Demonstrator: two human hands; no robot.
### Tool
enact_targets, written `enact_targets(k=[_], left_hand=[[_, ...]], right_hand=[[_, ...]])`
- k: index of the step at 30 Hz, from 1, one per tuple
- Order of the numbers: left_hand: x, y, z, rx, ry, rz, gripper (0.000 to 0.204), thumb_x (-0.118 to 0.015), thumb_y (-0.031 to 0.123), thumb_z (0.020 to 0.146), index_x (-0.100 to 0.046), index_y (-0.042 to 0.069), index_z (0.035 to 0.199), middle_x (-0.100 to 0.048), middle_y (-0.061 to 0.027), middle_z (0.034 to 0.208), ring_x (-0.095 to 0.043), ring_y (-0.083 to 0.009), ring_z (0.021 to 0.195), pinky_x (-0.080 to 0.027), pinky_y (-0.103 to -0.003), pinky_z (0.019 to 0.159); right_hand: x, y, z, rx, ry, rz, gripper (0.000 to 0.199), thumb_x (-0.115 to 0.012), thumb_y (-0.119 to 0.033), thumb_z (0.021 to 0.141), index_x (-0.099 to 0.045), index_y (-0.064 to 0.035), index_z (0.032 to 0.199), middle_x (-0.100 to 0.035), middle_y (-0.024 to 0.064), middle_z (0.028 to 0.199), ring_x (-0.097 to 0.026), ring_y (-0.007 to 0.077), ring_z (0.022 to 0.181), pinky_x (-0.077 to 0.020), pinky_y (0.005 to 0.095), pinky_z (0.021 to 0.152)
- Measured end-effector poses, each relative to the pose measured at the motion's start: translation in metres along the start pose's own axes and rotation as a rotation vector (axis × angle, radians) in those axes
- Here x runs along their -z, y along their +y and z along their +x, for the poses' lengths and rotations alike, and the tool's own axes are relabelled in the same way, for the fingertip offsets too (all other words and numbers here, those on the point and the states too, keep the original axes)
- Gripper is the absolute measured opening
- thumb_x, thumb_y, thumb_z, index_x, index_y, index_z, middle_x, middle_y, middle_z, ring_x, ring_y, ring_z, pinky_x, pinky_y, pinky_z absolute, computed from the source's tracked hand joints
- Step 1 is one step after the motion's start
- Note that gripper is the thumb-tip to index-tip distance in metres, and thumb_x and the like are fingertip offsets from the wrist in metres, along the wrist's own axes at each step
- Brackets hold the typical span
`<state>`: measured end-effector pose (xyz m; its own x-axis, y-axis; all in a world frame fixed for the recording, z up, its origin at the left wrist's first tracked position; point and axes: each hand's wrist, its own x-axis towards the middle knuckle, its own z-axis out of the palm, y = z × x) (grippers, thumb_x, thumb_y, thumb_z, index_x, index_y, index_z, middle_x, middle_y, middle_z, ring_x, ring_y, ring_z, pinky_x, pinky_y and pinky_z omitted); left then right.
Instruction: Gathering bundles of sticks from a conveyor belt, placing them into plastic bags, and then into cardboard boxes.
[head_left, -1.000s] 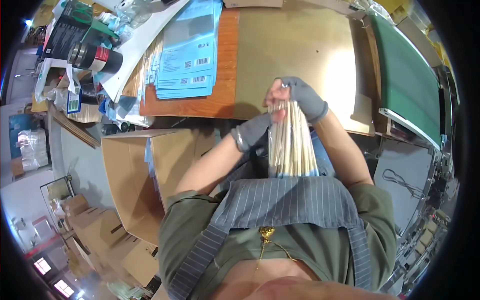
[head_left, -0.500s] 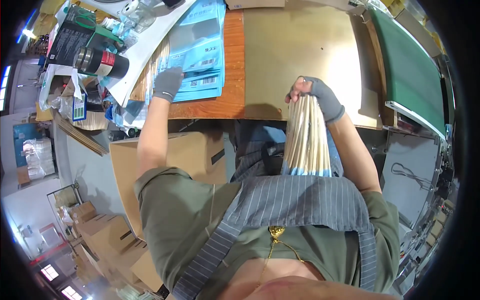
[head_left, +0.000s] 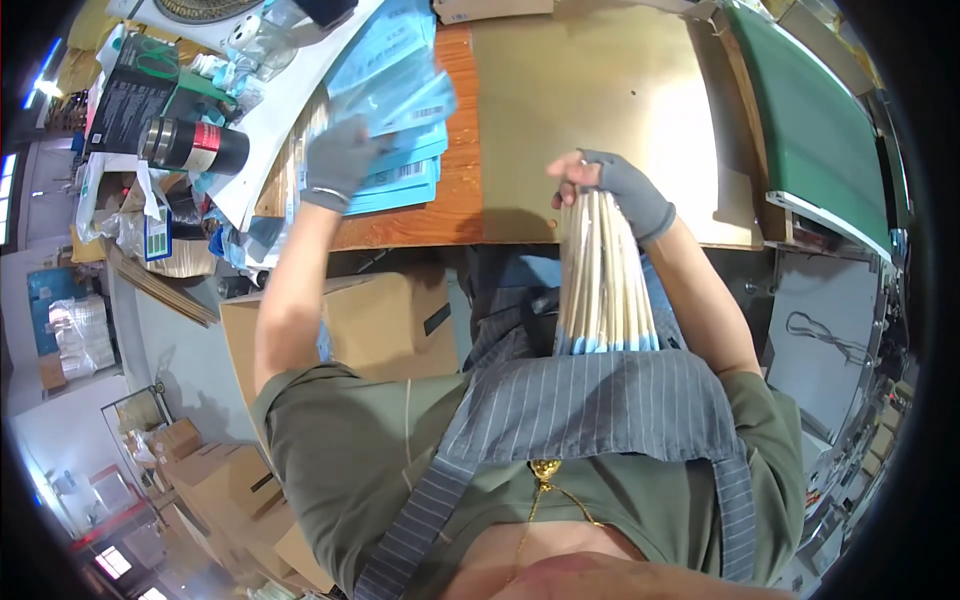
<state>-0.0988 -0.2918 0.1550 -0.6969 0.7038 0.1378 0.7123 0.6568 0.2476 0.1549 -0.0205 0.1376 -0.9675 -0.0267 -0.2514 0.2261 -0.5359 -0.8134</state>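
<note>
My left hand [head_left: 338,163], in a grey fingerless glove, pinches the edge of a blue printed plastic bag [head_left: 425,105], which is lifted and smeared by motion. Under it lies a stack of similar blue bags [head_left: 395,192] on the orange wooden tabletop. My right hand [head_left: 618,192], gloved the same way, is closed round the top of a bundle of long, thin, pale sticks [head_left: 603,270]. The bundle hangs down in front of my striped apron, its lower ends blue. Whether the sticks are wrapped singly is hard to make out.
A brown board [head_left: 570,90] covers the table's middle; a green belt-like surface [head_left: 810,130] runs along the right. At left stand a dark thermos [head_left: 215,148] and a black box [head_left: 130,95]. More pale sticks [head_left: 285,165] lie beside the bags. Below is a large carton [head_left: 365,320].
My left hand has shifted slightly and a top bag now lifts and swings off the stack. My right hand, still round the sticks, has moved a little left; its fingers reach further out.
</note>
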Motion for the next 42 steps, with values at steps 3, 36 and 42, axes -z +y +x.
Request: enact_targets(k=[3, 36, 42], left_hand=[[-0.081, 0.047, -0.009, -0.142, -0.008, -0.138, 0.022, -0.062, 0.03, 0.085, -0.06, 0.007, 0.084, -0.059, -0.0174, 0.069, -0.058, -0.0375, 0.066, -0.043, -0.043, 0.06], [0.029, 0.23, -0.061, -0.274, 0.028, -0.683, 0.024, -0.055, 0.028, 0.087, -0.063, 0.005, 0.091, -0.062, -0.0189, 0.077, -0.059, -0.0375, 0.076, -0.045, -0.047, 0.075], [0.109, 0.175, 0.023, -0.473, 0.039, 0.052, 0.029, -0.063, 0.028, 0.079, -0.061, -0.001, 0.08, -0.062, -0.0209, 0.071, -0.063, -0.0346, 0.067, -0.05, -0.04, 0.067]], right_hand=[[-0.006, -0.001, 0.002, -0.053, 0.017, -0.056, 0.041, -0.062, -0.023, 0.087, -0.058, 0.0, 0.121, -0.064, 0.0079, 0.079, -0.063, 0.016, 0.08, -0.048, 0.0258, 0.071], [-0.009, -0.043, -0.062, 0.745, 0.638, -1.53, 0.016, -0.067, -0.015, 0.083, -0.055, -0.0057, 0.09, -0.056, 0.0191, 0.068, -0.059, 0.0392, 0.065, -0.0461, 0.0346, 0.054], [-0.046, -0.152, -0.044, 0.714, 0.456, -1.793, 0.01, -0.051, -0.009, 0.085, -0.059, -0.004, 0.09, -0.056, 0.0092, 0.07, -0.057, 0.0169, 0.063, -0.0458, 0.0295, 0.059]])
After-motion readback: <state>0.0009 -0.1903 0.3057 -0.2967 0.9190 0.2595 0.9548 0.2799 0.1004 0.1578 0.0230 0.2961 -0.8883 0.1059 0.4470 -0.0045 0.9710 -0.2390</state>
